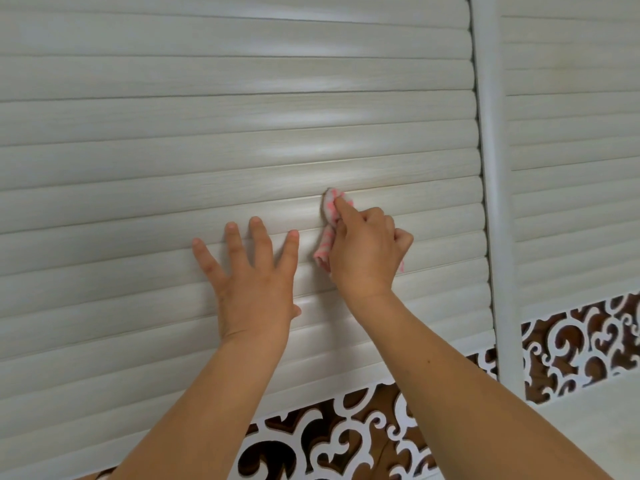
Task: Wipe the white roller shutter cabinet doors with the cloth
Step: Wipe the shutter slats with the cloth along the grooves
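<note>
A white roller shutter door of horizontal slats fills most of the view. My right hand holds a small pink-and-white patterned cloth, with the forefinger pressing it into a groove between two slats. Part of the cloth hangs below the hand. My left hand lies flat on the slats just to the left, fingers spread and straight. A second shutter door stands to the right.
A white vertical post separates the two doors. Below the slats runs a band of white scrollwork over a brown backing, continuing under the right door.
</note>
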